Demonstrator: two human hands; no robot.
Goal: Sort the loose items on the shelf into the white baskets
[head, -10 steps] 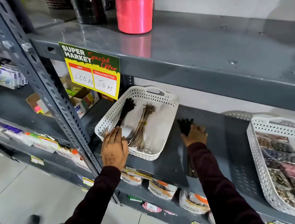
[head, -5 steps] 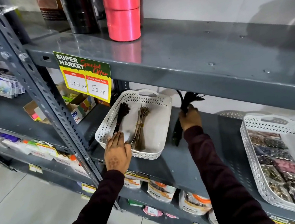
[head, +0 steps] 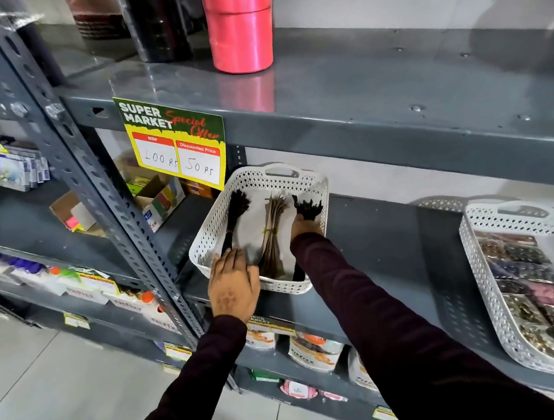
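A white perforated basket (head: pixel 321 186) sits on the grey shelf (head: pixel 390 253). Inside lie a black bundle of thin sticks (head: pixel 235 210) on the left and a brown bundle (head: pixel 272 230) in the middle. My right hand (head: pixel 304 229) is inside the basket at its right side, shut on another black bundle (head: pixel 307 207) whose frayed top sticks out above my fingers. My left hand (head: pixel 232 285) rests flat on the basket's near left rim, fingers together, holding the basket steady.
A second white basket (head: pixel 477 259) full of small shiny packets stands at the right. A red ribbon roll (head: pixel 239 29) and dark rolls stand on the shelf above. A yellow price sign (head: pixel 176 145) hangs from that shelf's edge. Packets fill the lower shelves.
My right hand lifted the black bundle off the shelf and carried it left into the basket. My left hand stayed on the basket's near rim.
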